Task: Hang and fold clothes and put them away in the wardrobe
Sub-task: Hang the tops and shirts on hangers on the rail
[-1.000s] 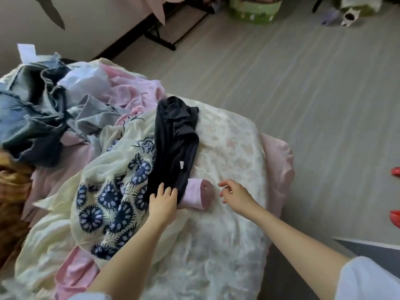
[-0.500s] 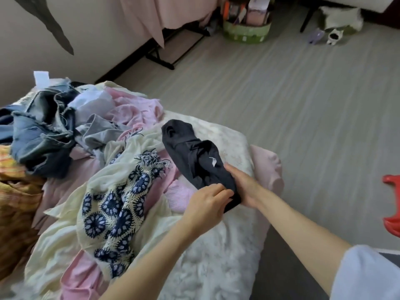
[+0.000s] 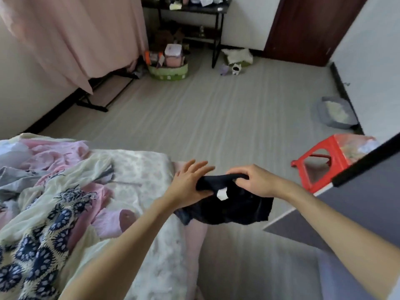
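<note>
To fold the black garment (image 3: 229,204) well, it should first be spread by its top edge: the two hands want to move apart along that edge until the cloth hangs flat, with the white label (image 3: 222,194) facing the person, and only then be laid down and folded. Pulling while the edge is bunched would fold in creases.

The right hand (image 3: 254,180) has its fingers curled over the bunched top edge and pinches it. The left hand (image 3: 190,185) is beside it on the same edge: the thumb appears to press the cloth against the palm, while the fingers are spread and nearly straight, so its hold looks loose. The label sits just below and between the two grips. The rest of the garment hangs under the hands, off the corner of the bed (image 3: 151,169), above the floor. The clothes pile (image 3: 54,191) lies well to the left of the left hand.
</note>
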The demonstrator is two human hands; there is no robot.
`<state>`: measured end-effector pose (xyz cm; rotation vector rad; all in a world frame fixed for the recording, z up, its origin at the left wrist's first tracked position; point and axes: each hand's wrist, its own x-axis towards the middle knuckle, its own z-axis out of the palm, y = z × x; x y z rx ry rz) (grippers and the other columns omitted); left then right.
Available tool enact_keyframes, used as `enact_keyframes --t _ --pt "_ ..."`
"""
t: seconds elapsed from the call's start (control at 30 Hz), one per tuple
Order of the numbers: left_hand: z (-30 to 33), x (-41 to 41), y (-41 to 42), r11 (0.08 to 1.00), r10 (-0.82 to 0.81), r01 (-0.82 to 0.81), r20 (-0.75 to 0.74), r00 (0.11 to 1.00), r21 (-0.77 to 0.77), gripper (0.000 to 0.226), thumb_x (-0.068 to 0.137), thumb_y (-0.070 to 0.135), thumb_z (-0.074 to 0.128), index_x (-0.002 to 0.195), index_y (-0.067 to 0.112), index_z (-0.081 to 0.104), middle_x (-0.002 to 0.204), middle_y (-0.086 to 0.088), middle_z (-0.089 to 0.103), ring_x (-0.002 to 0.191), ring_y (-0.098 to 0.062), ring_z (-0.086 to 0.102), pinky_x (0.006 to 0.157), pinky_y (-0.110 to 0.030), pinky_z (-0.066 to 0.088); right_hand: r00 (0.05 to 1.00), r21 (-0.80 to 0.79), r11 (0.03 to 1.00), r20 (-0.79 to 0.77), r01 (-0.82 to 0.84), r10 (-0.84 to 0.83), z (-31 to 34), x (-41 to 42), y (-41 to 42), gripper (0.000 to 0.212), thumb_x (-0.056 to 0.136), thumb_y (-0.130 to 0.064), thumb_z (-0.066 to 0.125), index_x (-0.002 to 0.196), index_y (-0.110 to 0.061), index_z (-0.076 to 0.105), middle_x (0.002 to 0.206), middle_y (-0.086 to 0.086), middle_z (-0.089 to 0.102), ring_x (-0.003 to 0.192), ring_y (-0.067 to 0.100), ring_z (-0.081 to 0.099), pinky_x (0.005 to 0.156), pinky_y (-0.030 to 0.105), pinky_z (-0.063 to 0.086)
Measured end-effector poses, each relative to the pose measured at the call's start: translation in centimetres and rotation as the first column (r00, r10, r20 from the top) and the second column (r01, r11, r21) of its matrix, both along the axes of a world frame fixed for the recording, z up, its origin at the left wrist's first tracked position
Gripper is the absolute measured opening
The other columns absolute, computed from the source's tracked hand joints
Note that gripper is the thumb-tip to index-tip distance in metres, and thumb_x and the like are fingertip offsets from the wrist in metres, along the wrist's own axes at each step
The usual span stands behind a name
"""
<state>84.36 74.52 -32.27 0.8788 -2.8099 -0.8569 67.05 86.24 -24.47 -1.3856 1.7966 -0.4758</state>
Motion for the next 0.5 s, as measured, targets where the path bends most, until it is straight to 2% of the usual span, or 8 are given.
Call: enact_keyframes --t 0.03,0.1,0.2,0.27,0.33,0.43,0.5 --pt "1.1 -2.4 1.7 0.999 -0.047 0.047 0.014 0.999 0.011 0.051 0.076 0.05 0.058 0.119 0.023 0.061 0.124 -0.003 0.06 0.118 -0.027 0.052 0.095 -0.037 0.042 0.999 -0.018 0.999 -0.026 0.029 -0.03 1.1 -1.4 2.2 0.035 0.088 0.001 0.044 0.095 -0.029 0.061 0.086 -0.016 0.062 0.08 -0.001 0.056 0.08 0.02 0.042" --pt "3.3 -7.3 6.0 0.996 -0.088 0.089 0.041 0.995 -0.021 0.027 0.087 0.038 0.058 0.099 0.014 0.065 0.096 -0.007 0.068 0.094 -0.026 0.062 0.074 -0.033 0.042 0.986 -0.078 0.989 -0.102 0.126 -0.134 3.0 -4.7 7.8 0.032 0.086 0.003 0.045 0.099 -0.021 0.063 0.09 -0.007 0.063 0.085 0.01 0.057 0.081 0.025 0.042" --pt "5.1 -12.2 10.7 0.998 -0.066 0.065 -0.037 0.997 -0.018 0.018 0.091 0.026 0.055 0.097 0.012 0.064 0.089 -0.01 0.068 0.089 -0.03 0.061 0.067 -0.034 0.039 0.91 -0.085 0.952 -0.28 0.294 -0.306 3.5 -9.6 15.9 0.034 0.087 -0.001 0.044 0.103 -0.026 0.06 0.092 -0.006 0.061 0.085 0.012 0.056 0.078 0.024 0.042" --pt "5.8 -15.5 13.9 0.996 -0.092 0.093 -0.06 0.994 -0.001 0.015 0.09 0.024 0.056 0.099 0.016 0.065 0.09 -0.01 0.068 0.09 -0.03 0.061 0.07 -0.034 0.045 0.801 -0.056 0.897 -0.427 0.439 -0.419 3.6 -12.6 22.5 0.035 0.088 -0.007 0.042 0.111 -0.028 0.058 0.104 -0.002 0.063 0.096 0.019 0.057 0.083 0.03 0.044" --pt "6.6 -18.9 18.0 0.986 -0.162 0.161 -0.031 0.986 -0.037 0.017 0.09 0.026 0.055 0.103 0.021 0.064 0.094 -0.007 0.068 0.092 -0.03 0.061 0.072 -0.035 0.047 0.647 -0.042 0.798 -0.56 0.601 -0.518 3.8 -14.9 29.8 0.035 0.089 -0.011 0.041 0.118 -0.027 0.054 0.114 0.0 0.062 0.104 0.025 0.055 0.082 0.031 0.042" --pt "7.7 -23.6 24.1 0.964 -0.257 0.253 -0.047 0.965 -0.085 0.021 0.092 0.026 0.052 0.111 0.02 0.058 0.102 -0.008 0.067 0.098 -0.032 0.059 0.07 -0.032 0.044 0.457 -0.098 0.656 -0.64 0.748 -0.617 3.6 -16.7 38.5 0.031 0.092 -0.012 0.039 0.117 -0.023 0.052 0.119 -0.002 0.058 0.106 0.024 0.053 0.078 0.029 0.037" --pt "8.2 -26.9 28.8 0.933 -0.357 0.35 -0.07 0.932 -0.087 0.02 0.092 0.02 0.051 0.111 0.016 0.055 0.103 -0.011 0.065 0.097 -0.034 0.059 0.072 -0.033 0.046 0.327 -0.179 0.565 -0.66 0.806 -0.676 3.8 -17.1 44.1 0.029 0.092 -0.012 0.039 0.116 -0.023 0.053 0.124 -0.007 0.051 0.115 0.017 0.046 0.083 0.03 0.038"
